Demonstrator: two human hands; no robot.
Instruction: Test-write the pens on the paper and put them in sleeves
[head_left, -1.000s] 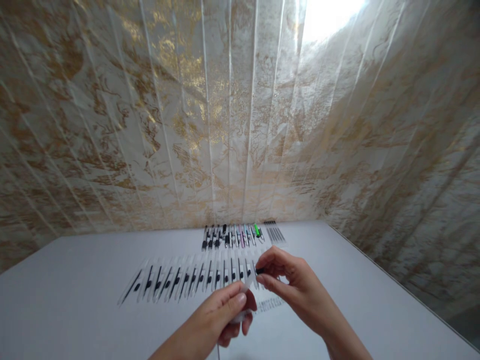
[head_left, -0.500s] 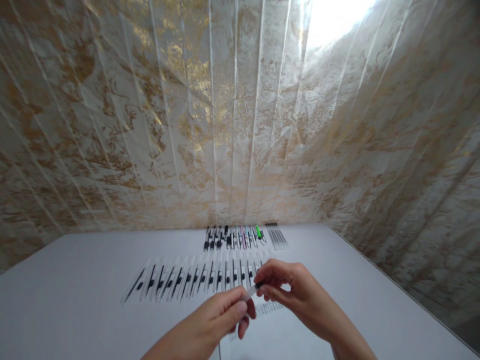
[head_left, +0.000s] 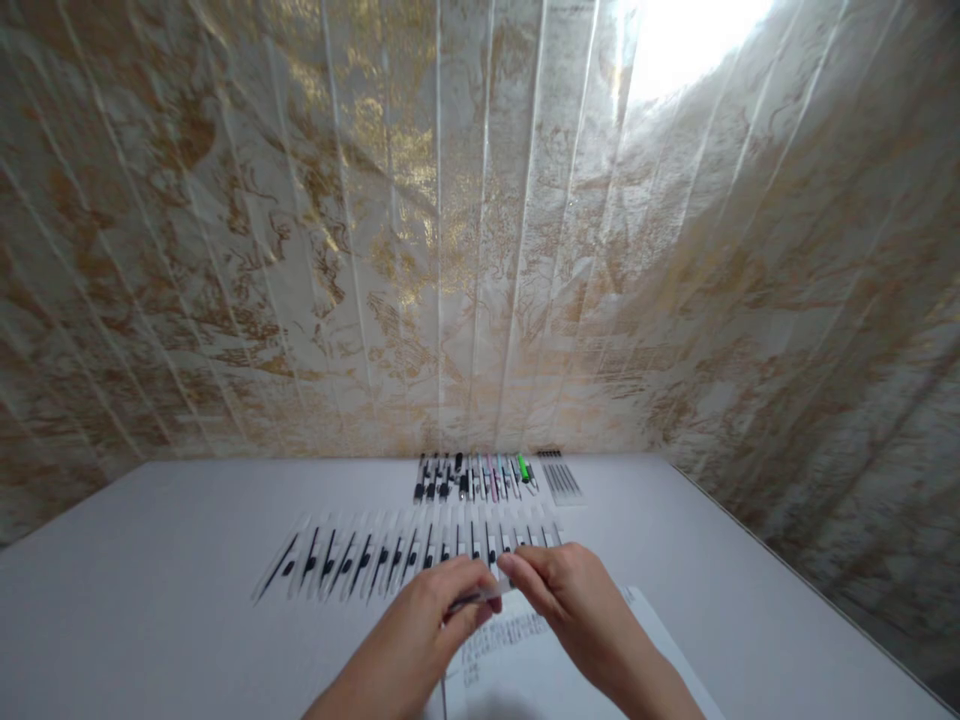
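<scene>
Left hand point(head_left: 431, 620): fingers curled, slim translucent whitish plastic tube point(head_left: 504, 586) gripped. Right hand point(head_left: 574, 605): tube's other end pinched between thumb and fingers. Tube held above table, near top of white sheet of paper point(head_left: 525, 675) marked with dark handwriting. Beyond hands, long slanted row of clear-and-black plastic pens point(head_left: 366, 555) laid side by side. Farther, assorted pens point(head_left: 472, 478), 1 bright green point(head_left: 523, 467); just beside, flat group of thin dark sticks point(head_left: 562, 480). Behind, gold-patterned whitish shiny sheeting point(head_left: 420, 250) seen.

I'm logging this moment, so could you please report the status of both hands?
Left hand, right hand closed on slim pale piece. Paper sheet beneath. Row of pen parts beyond.
</scene>
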